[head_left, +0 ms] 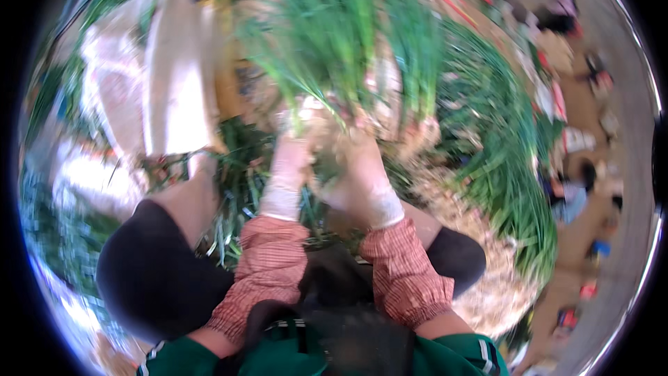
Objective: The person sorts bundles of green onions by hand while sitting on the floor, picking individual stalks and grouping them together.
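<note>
Green onions (334, 35) are met at upper centre by left hand (295, 147) and right hand (358, 146); the fingers' closure and hold cannot be told; they are judged light, limp, best held near the roots.

A broad bunch of green onions (320, 28) is held near its pale base, its long, slender leaves bright green and fanned loosely toward the far side, with several splaying out to the left. It is blurred even from where I stand, so I cannot tell whether it is one bunch or two gathered together, and its root ends are partly hidden. Just to its right, a narrower bundle (415, 56) of the same vegetable points the same way, its leaves straighter, its whitish, faintly pink ends nearer me.
</note>
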The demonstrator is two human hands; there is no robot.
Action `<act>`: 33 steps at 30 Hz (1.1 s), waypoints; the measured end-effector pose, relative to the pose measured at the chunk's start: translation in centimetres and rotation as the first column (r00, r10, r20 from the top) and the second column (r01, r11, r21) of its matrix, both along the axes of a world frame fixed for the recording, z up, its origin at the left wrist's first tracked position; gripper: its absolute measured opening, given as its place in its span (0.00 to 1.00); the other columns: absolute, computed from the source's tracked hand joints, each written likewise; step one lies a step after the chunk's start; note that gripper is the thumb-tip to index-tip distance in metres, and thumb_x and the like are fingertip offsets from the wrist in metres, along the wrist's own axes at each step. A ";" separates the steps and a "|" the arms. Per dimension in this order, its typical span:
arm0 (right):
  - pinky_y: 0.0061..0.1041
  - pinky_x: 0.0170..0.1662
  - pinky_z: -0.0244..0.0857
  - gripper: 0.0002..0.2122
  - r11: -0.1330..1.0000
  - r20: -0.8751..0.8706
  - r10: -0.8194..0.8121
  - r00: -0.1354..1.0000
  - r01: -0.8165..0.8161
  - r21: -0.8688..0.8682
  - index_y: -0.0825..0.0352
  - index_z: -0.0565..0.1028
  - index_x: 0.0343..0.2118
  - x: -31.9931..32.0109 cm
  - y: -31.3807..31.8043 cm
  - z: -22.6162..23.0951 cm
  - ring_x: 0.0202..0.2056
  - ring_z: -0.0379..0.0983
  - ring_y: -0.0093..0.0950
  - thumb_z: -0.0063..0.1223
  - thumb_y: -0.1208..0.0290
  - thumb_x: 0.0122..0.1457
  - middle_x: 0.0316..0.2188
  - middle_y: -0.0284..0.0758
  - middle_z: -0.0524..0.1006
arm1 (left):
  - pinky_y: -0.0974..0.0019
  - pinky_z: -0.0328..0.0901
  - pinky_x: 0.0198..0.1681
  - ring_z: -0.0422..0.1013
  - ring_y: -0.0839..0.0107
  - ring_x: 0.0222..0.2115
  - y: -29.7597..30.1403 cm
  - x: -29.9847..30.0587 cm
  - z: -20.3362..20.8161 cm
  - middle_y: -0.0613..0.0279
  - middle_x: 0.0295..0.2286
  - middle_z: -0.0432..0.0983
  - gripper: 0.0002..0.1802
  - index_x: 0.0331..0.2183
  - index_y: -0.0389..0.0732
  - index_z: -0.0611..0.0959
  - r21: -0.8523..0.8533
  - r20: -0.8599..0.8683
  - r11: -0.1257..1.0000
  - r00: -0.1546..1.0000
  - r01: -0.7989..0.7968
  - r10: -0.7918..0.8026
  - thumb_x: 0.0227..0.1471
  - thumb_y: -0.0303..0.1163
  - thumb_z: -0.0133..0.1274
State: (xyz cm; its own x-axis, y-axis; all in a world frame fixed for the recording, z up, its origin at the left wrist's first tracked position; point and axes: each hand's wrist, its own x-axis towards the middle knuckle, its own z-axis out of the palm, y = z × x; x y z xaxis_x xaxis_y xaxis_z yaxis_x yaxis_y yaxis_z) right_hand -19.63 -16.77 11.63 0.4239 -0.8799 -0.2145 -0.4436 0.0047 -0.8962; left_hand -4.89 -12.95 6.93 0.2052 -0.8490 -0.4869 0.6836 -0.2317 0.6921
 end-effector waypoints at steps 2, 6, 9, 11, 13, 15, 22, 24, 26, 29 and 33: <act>0.19 0.25 0.61 0.04 0.710 -0.383 -0.055 0.922 -0.234 -0.664 0.67 0.73 0.31 -4.6 -0.8 3.3 0.20 0.66 0.20 0.49 0.74 0.53 0.20 0.29 0.71 | 0.81 0.55 0.19 0.64 0.85 0.22 -0.2 0.0 0.9 0.71 0.28 0.75 0.14 0.39 0.42 0.78 0.017 -0.013 0.997 0.997 0.080 -0.079 0.50 0.36 0.56; 0.13 0.25 0.58 0.12 0.743 0.589 -0.594 0.548 0.655 0.138 0.76 0.70 0.40 -19.0 -0.9 9.2 0.23 0.62 0.15 0.49 0.71 0.58 0.23 0.27 0.68 | 0.78 0.59 0.21 0.68 0.81 0.23 -0.5 -0.5 -0.6 0.66 0.28 0.77 0.15 0.40 0.38 0.78 -0.019 -0.107 0.999 0.994 0.027 -0.029 0.49 0.29 0.57; 0.10 0.24 0.56 0.13 0.539 0.400 -0.764 0.506 0.842 -0.036 0.72 0.71 0.40 -30.1 2.3 12.2 0.22 0.61 0.13 0.50 0.68 0.59 0.23 0.27 0.68 | 0.76 0.64 0.26 0.71 0.78 0.27 -0.8 -0.5 -0.7 0.64 0.30 0.77 0.14 0.41 0.37 0.77 -0.016 -0.112 1.000 0.994 -0.017 0.015 0.49 0.25 0.55; 0.14 0.27 0.59 0.12 0.443 -0.045 -0.894 0.446 0.862 -0.248 0.69 0.73 0.38 -41.5 5.3 13.3 0.25 0.65 0.16 0.50 0.65 0.58 0.23 0.30 0.71 | 0.75 0.66 0.28 0.72 0.76 0.28 -0.9 -2.0 0.1 0.64 0.31 0.77 0.14 0.41 0.36 0.77 -0.077 -0.126 0.995 0.990 -0.067 0.056 0.49 0.25 0.55; 0.26 0.33 0.65 0.13 0.580 -0.714 -0.699 0.051 0.625 -0.522 0.68 0.73 0.38 -44.0 6.6 12.4 0.31 0.72 0.27 0.48 0.62 0.58 0.28 0.38 0.75 | 0.73 0.69 0.33 0.73 0.74 0.30 -1.0 -2.1 0.2 0.63 0.32 0.76 0.14 0.41 0.35 0.77 -0.086 -0.122 0.993 0.990 -0.077 0.066 0.49 0.25 0.55; 0.38 0.42 0.65 0.16 0.748 -0.804 -0.508 -0.309 0.305 -0.590 0.68 0.72 0.41 -39.5 6.5 12.6 0.39 0.73 0.39 0.46 0.60 0.58 0.36 0.45 0.75 | 0.77 0.59 0.22 0.66 0.80 0.22 -0.9 -1.5 0.6 0.69 0.28 0.76 0.14 0.39 0.39 0.79 -0.073 -0.011 0.996 0.999 -0.054 0.053 0.47 0.29 0.58; 0.21 0.49 0.62 0.13 0.828 -0.431 -0.418 0.800 0.139 -0.544 0.70 0.74 0.44 -17.6 -4.0 7.0 0.43 0.72 0.25 0.48 0.73 0.57 0.42 0.38 0.76 | 0.81 0.55 0.16 0.64 0.84 0.18 -1.1 -1.6 -1.4 0.69 0.25 0.76 0.11 0.36 0.42 0.80 0.093 -0.110 0.996 0.994 -0.012 0.023 0.46 0.28 0.59; 0.19 0.45 0.62 0.12 0.889 -0.225 -0.304 0.926 0.190 -0.417 0.69 0.75 0.42 -10.9 -7.2 3.4 0.39 0.72 0.24 0.45 0.77 0.57 0.38 0.36 0.78 | 0.79 0.56 0.17 0.66 0.82 0.19 -0.6 -0.8 -2.2 0.70 0.25 0.76 0.09 0.34 0.42 0.79 0.118 -0.131 0.993 0.991 -0.012 0.027 0.47 0.27 0.58; 0.21 0.42 0.63 0.12 0.826 -0.178 -0.345 0.922 0.208 -0.523 0.70 0.75 0.41 -5.6 -10.2 1.4 0.36 0.73 0.26 0.43 0.79 0.56 0.35 0.42 0.78 | 0.78 0.57 0.17 0.66 0.82 0.19 -0.6 -0.8 -2.1 0.70 0.25 0.76 0.09 0.34 0.43 0.79 0.136 -0.171 0.991 0.985 -0.009 0.032 0.47 0.26 0.57; 0.26 0.45 0.63 0.13 0.807 -0.234 -0.458 0.858 0.291 -0.514 0.70 0.74 0.42 -2.4 -16.0 -2.2 0.40 0.73 0.35 0.48 0.71 0.55 0.37 0.45 0.77 | 0.79 0.58 0.17 0.67 0.82 0.19 -0.8 -1.0 -1.8 0.69 0.25 0.76 0.09 0.35 0.42 0.79 0.129 -0.173 0.992 0.984 -0.009 0.032 0.48 0.26 0.57; 0.32 0.46 0.66 0.16 0.961 -0.840 -0.230 0.492 -0.019 -0.274 0.69 0.75 0.39 -6.7 -20.8 -8.8 0.39 0.74 0.40 0.47 0.61 0.56 0.36 0.45 0.76 | 0.81 0.55 0.16 0.66 0.83 0.20 -1.4 -1.8 -1.2 0.70 0.25 0.76 0.09 0.35 0.41 0.80 0.067 -0.191 0.998 0.982 -0.005 0.018 0.48 0.27 0.56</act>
State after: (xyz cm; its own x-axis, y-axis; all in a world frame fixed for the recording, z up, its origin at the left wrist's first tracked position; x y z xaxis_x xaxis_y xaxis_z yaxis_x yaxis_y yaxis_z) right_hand -26.37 -37.59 2.82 0.0383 -0.9759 -0.2150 -0.9984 -0.0283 -0.0492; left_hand -6.65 -14.33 5.70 0.1123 -0.8118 -0.5731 0.8045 -0.2643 0.5320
